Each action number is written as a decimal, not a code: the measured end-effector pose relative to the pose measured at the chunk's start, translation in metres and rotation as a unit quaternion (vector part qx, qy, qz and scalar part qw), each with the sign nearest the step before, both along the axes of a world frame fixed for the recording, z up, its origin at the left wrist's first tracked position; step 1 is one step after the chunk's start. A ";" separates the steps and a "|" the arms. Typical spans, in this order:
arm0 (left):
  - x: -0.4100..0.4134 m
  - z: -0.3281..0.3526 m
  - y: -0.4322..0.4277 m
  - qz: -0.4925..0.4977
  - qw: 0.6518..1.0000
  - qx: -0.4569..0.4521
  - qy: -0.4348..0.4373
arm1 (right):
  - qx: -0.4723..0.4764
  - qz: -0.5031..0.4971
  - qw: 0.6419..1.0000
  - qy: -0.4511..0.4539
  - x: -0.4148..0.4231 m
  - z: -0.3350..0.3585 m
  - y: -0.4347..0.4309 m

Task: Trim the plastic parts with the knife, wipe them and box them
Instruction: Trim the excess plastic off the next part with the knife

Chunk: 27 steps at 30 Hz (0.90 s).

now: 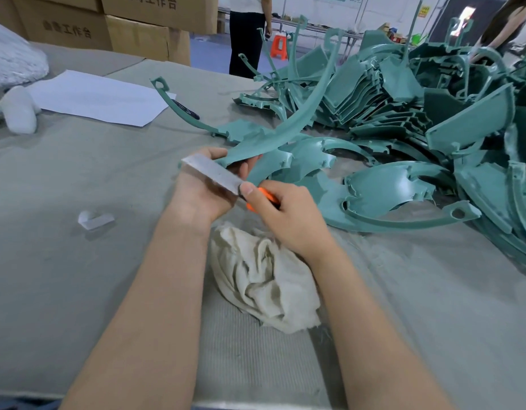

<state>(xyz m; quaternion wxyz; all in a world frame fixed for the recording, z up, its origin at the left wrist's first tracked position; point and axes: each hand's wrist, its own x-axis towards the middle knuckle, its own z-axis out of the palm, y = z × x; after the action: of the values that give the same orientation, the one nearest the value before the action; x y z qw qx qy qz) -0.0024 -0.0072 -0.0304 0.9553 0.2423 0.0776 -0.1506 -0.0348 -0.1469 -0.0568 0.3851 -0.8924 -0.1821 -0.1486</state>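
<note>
Teal plastic part (285, 125): in the head view, one long curved strip that widens to a flat shell at its near end. It rises toward one o'clock from the hands, clear of the table (78, 276).
Left hand (202, 187): fingers curled round the wide end of the part, which it holds up in the air.
Right hand (288, 220): wrapped round the orange handle of the knife (211, 173), thumb pressed at the base of the blade. The blade runs toward ten o'clock across the left hand, and its tip seems to meet the part's edge.
Handling, as a judgement: light and thin-walled. The broad end looks stiff, while the long arm is likely springy and would whip or snap if levered.
Where to hold: at the wide shell, close to the edge being cut, with fingers behind the blade's path.
Risk: the blade lies very near the left fingers, and the smooth plastic may slip.
Cloth (264, 276): cream rag, crumpled on the table at six o'clock of the hands, within reach for wiping.
Pile (433, 119): many like parts heaped at two o'clock.
Cardboard boxes (131, 28): stacked at eleven o'clock, well apart.
</note>
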 end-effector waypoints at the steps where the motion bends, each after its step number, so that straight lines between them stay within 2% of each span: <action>1: 0.000 0.000 -0.002 0.000 1.000 0.003 -0.004 | 0.007 -0.007 1.000 0.000 0.000 0.002 -0.003; 4: 0.001 0.001 -0.005 0.017 1.000 0.002 0.001 | 0.024 -0.012 1.000 0.008 0.000 0.005 -0.006; 7: 0.004 0.001 -0.005 0.045 0.998 -0.032 0.005 | 0.094 -0.019 0.995 0.018 0.000 0.007 -0.010; 12: 0.005 -0.001 -0.001 -0.016 0.999 -0.039 0.003 | 0.155 -0.169 0.973 -0.029 0.008 0.007 -0.023; 15: 0.004 -0.001 -0.002 -0.044 0.998 -0.046 -0.004 | 0.191 -0.222 0.955 -0.037 0.009 0.009 -0.028; 19: 0.002 -0.001 -0.004 -0.078 0.996 -0.046 0.002 | 0.174 -0.225 0.958 -0.038 0.008 0.009 -0.024; 23: 0.002 -0.002 -0.005 -0.065 0.996 -0.063 0.005 | 0.152 -0.199 0.968 -0.032 0.008 0.007 -0.020; 27: 0.006 -0.003 -0.008 -0.039 0.993 -0.107 0.020 | 0.069 -0.140 0.987 -0.044 0.004 0.004 -0.004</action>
<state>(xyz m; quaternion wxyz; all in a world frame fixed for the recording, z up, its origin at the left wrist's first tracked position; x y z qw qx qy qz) 0.0037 -0.0147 -0.0334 0.9674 0.1389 0.0708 -0.1996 -0.0305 -0.1505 -0.0526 0.4125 -0.8731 -0.0617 -0.2527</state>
